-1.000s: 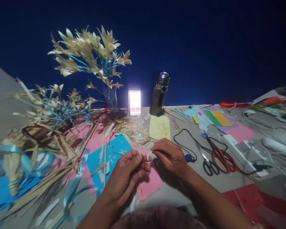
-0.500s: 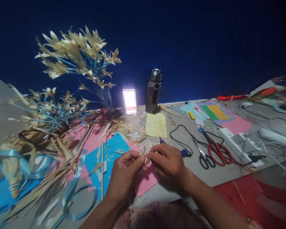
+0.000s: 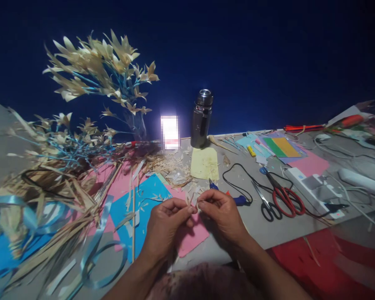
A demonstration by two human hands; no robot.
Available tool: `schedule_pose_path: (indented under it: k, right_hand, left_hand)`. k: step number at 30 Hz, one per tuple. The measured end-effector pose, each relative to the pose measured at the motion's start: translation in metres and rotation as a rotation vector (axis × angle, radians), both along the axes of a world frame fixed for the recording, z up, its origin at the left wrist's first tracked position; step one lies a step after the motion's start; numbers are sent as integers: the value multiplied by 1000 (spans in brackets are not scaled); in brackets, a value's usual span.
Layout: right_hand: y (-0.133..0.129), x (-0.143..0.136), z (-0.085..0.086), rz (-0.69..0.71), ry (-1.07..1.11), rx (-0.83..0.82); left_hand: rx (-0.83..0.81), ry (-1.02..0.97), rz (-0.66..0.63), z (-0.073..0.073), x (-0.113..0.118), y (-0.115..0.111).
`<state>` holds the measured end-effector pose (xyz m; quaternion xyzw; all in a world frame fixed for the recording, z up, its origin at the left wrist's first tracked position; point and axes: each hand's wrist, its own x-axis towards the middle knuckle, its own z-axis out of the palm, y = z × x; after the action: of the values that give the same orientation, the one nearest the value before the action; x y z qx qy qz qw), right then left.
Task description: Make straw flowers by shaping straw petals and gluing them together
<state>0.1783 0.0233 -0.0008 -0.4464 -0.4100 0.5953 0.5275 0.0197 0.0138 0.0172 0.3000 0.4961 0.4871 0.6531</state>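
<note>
1. Lower centre: the left hand pinches a small pale petal, long axis roughly upright.
2. Just right, the right hand curls inward; cannot tell its hold.
3. Beyond, centre: yellow sheet.

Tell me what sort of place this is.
Probably a craft work table, perhaps at home: pale artificial flowers on blue stems stand at the back, sheets of coloured paper such as the blue one lie about, and red-handled scissors rest at the right.
</note>
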Motion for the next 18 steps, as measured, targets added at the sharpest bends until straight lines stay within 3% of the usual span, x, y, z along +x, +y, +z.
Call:
schedule_pose_path:
  k: [10, 18]
  right_hand:
    - [-5, 0, -1, -2, -42, 25]
    - [-5, 3, 5, -28, -116, 94]
  left_hand:
    - [32, 28, -16, 5, 0, -1]
    - [-50, -51, -102, 2, -2, -1]
